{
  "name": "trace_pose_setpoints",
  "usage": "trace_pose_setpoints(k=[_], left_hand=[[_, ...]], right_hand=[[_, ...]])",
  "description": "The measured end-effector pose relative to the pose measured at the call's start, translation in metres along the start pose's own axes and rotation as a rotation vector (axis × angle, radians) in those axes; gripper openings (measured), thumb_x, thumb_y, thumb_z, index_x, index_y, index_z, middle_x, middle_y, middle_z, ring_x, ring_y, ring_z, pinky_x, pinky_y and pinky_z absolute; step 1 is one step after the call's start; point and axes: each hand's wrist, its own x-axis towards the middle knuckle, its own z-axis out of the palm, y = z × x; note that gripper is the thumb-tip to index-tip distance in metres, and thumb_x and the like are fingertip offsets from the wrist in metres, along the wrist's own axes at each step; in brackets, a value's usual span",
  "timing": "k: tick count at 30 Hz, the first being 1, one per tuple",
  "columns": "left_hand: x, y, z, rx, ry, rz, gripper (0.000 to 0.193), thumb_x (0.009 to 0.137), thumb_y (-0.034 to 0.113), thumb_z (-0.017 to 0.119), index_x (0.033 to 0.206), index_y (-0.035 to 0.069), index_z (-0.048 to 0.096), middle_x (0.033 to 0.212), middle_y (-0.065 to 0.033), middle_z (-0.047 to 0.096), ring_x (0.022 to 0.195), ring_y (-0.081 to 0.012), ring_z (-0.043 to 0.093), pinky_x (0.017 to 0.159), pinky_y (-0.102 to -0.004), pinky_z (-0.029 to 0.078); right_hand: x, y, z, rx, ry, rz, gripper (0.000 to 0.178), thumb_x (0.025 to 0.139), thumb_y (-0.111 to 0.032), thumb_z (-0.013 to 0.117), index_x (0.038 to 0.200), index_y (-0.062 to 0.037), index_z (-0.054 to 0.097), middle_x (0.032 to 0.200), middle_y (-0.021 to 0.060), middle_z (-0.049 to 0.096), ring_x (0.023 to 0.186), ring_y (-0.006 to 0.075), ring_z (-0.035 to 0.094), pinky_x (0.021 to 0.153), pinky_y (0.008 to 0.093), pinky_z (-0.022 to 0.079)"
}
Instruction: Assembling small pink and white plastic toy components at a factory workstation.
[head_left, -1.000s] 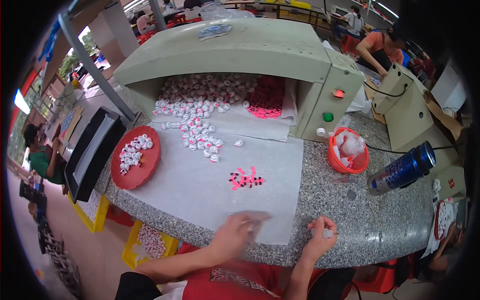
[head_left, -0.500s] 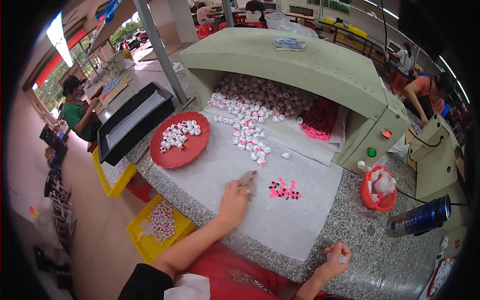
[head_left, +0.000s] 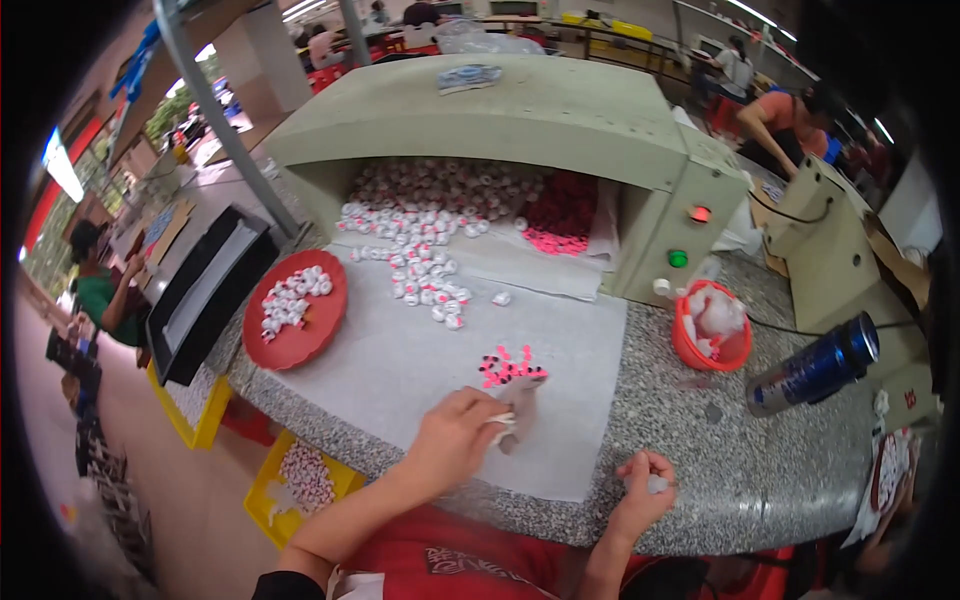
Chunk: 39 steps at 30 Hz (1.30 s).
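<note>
My left hand (head_left: 452, 440) is closed on a flat grey-brown piece (head_left: 520, 405), blurred, with something whitish at the fingers; I cannot make out its kind. The piece's far end is at the near right edge of a small cluster of pink and dark flat bits (head_left: 503, 366) on the white sheet (head_left: 420, 375). My right hand (head_left: 640, 500), fingers curled, holds a small whitish translucent thing (head_left: 657, 484) over the granite worktop near its front edge. Beyond, small white bead-like pieces with pink marks (head_left: 428, 280) spread out from the machine's opening.
A pale green hooded machine (head_left: 480, 110) spans the back. A red plate (head_left: 325, 340) of white pieces lies left, beside a black tray (head_left: 200, 300). At right stand a red basket (head_left: 735, 355) and a blue flask (head_left: 815, 365). Yellow trays (head_left: 350, 480) sit lower left. Other people work behind.
My view has turned, so the scene sits further left. My left hand has moved rightward across the sheet with the grey-brown piece, from beside the pink bits to their near side. My right hand stays curled.
</note>
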Motion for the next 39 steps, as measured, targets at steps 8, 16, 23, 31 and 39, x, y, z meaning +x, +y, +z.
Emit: trace_pose_setpoints(k=[8, 16, 23, 31, 39], left_hand=[[0.064, 0.071, 0.117, -0.135, -0.03, 0.331, 0.033, 0.073, 0.008, 0.062, 0.105, 0.004, 0.056, 0.099, -0.0144, 0.052, 0.094, -0.0309, 0.051, 0.079, -0.0364, 0.045], [0.105, -0.072, 0.023, 0.181, 0.202, 0.153, 0.02, 0.071, 0.001, 0.061, 0.091, 0.001, 0.062, 0.087, -0.0134, 0.056, 0.077, -0.0304, 0.055, 0.067, -0.0366, 0.046], [0.135, -0.135, 0.029, 0.188, 0.053, 0.101, 0.025, 0.069, 0.001, 0.064, 0.093, 0.001, 0.061, 0.084, -0.0111, 0.055, 0.077, -0.0281, 0.056, 0.068, -0.0361, 0.048], [0.093, -0.085, -0.016, -1.637, -0.337, -0.606, 0.03, 0.081, -0.002, 0.051, 0.111, -0.001, 0.051, 0.101, -0.0118, 0.059, 0.095, -0.0222, 0.056, 0.088, -0.0394, 0.044], [0.05, -0.117, -0.01, -1.061, -0.388, -0.42, 0.028, 0.078, 0.008, 0.052, 0.104, 0.0, 0.055, 0.095, -0.0149, 0.058, 0.086, -0.0278, 0.056, 0.079, -0.0376, 0.046]], right_hand=[[-0.009, -0.04, -0.014, 0.1, 0.202, -0.029, 0.006, 0.08, -0.002, 0.057, 0.084, 0.001, 0.053, 0.069, 0.0063, 0.054, 0.056, 0.0104, 0.05, 0.054, 0.0215, 0.043], [-0.009, -0.044, 0.017, 0.074, 0.091, 0.011, 0.007, 0.08, -0.002, 0.057, 0.085, 0.0007, 0.053, 0.069, 0.0054, 0.054, 0.057, 0.0102, 0.052, 0.054, 0.0215, 0.044], [-0.016, -0.063, 0.101, 0.038, -0.195, 0.032, 0.013, 0.075, 0.002, 0.059, 0.087, -0.0002, 0.052, 0.069, 0.0045, 0.054, 0.059, 0.0104, 0.052, 0.056, 0.0229, 0.045], [0.003, -0.065, 0.123, -0.136, -0.381, -0.127, 0.04, 0.069, 0.008, 0.061, 0.104, -0.0016, 0.044, 0.086, 0.0048, 0.049, 0.084, 0.0129, 0.053, 0.077, 0.0267, 0.043], [0.012, -0.047, 0.15, -0.065, -0.521, -0.129, 0.034, 0.074, -0.001, 0.06, 0.105, -0.0038, 0.047, 0.093, 0.008, 0.055, 0.088, 0.0153, 0.054, 0.081, 0.0274, 0.043]])
